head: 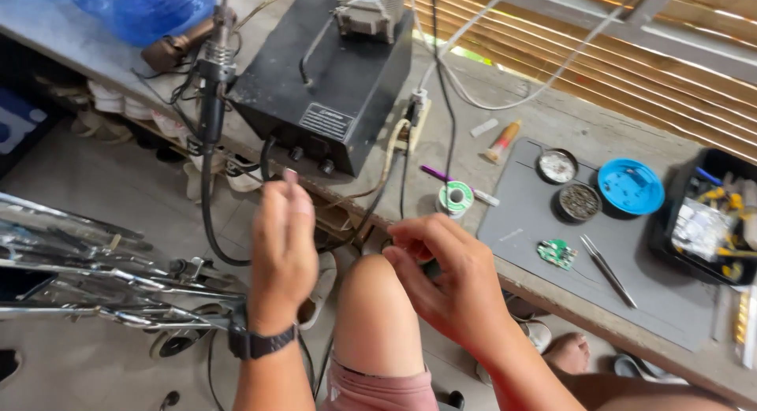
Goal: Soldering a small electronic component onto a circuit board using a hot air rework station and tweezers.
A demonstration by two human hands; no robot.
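My left hand [280,249] is raised in front of the bench edge, back toward me, fingertips bunched just below the knobs of a black station box [331,80]. A dark watch [260,342] sits on that wrist. My right hand [445,277] hovers over my bare knee [377,308] with fingers curled inward. Something dark shows under its fingers, and what it is cannot be made out. A thin cable [356,231] hangs off the bench between the two hands.
A black hot-air handle [211,88] hangs left of the box. On the grey mat [654,293] lie a green circuit board [557,253], tweezers [607,271], two round tins and a blue lid [631,186]. A solder spool [456,198], a black parts tray [710,222], a metal frame [95,277].
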